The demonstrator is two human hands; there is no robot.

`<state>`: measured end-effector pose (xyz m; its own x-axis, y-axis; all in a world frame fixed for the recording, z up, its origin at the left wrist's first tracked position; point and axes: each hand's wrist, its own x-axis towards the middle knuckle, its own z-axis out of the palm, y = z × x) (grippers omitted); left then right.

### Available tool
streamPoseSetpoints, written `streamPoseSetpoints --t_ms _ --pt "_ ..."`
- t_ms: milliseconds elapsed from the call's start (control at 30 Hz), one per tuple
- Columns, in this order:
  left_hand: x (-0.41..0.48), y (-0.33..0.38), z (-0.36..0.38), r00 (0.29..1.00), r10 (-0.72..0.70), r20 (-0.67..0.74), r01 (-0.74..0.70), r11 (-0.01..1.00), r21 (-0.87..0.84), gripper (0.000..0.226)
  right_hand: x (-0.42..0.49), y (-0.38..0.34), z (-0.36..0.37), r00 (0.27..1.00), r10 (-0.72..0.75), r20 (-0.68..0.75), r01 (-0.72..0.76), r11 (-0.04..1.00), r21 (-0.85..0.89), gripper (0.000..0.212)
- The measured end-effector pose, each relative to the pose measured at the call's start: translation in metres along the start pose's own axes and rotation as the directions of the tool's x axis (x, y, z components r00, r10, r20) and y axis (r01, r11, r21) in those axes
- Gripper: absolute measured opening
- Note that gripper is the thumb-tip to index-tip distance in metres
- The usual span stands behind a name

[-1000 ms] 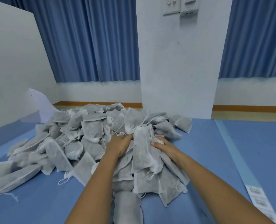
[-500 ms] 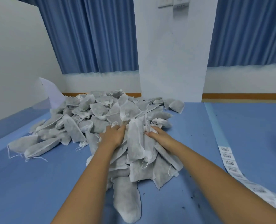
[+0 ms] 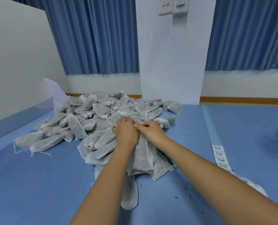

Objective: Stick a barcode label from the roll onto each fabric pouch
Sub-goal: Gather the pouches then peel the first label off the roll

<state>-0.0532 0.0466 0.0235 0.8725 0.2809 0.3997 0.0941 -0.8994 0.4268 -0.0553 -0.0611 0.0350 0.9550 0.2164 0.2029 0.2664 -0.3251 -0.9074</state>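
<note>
- The left hand [image 3: 127, 133] is closed over the top of a bundle of pouches [image 3: 141, 156] at the near edge of the pile of fabric pouches [image 3: 101, 111]. Its fingers are curled round the gathered necks.
- The right hand [image 3: 152, 131] is pressed against the left, with its fingers curled and pinching the same bundle. Which pouch is pinched cannot be told.
- The label strip [image 3: 220, 157] is laid flat on the blue surface [image 3: 37, 184], well apart to the right of both hands. No label is held.
- Risk: several pouches are gripped at once. If one is to be separated, neighbours may be dragged out by tangled drawstrings [image 3: 90, 141], and the pile may be spread.
- Risk: a lone pouch [image 3: 129, 192] lies between the forearms and may be swept aside or skipped.
- Risk: dark specks [image 3: 188, 189] are scattered on the surface. Adhesion may be weakened if they are picked up by a label.
- Risk: labelled and unlabelled pouches may be mixed, as no separate stack is visible.
</note>
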Motion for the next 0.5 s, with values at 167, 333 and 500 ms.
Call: streamPoseSetpoints --t_ms 167,333,500 --pt "-0.017 -0.004 0.005 0.978 -0.002 -0.208 -0.046 0.973 -0.225 0.025 -0.007 -0.001 -0.006 0.990 0.030 0.138 -0.037 0.998 0.045 0.024" --pt "-0.034 -0.006 0.005 0.975 0.053 -0.216 -0.159 0.845 -0.511 0.031 -0.018 0.001 -0.011 0.966 -0.001 0.258 -0.032 0.992 0.124 0.022" --pt "-0.041 -0.001 -0.004 0.936 -0.046 -0.349 -0.191 0.767 -0.612 0.022 -0.030 0.007 -0.020 0.905 0.073 0.419 -0.136 0.983 0.123 0.044"
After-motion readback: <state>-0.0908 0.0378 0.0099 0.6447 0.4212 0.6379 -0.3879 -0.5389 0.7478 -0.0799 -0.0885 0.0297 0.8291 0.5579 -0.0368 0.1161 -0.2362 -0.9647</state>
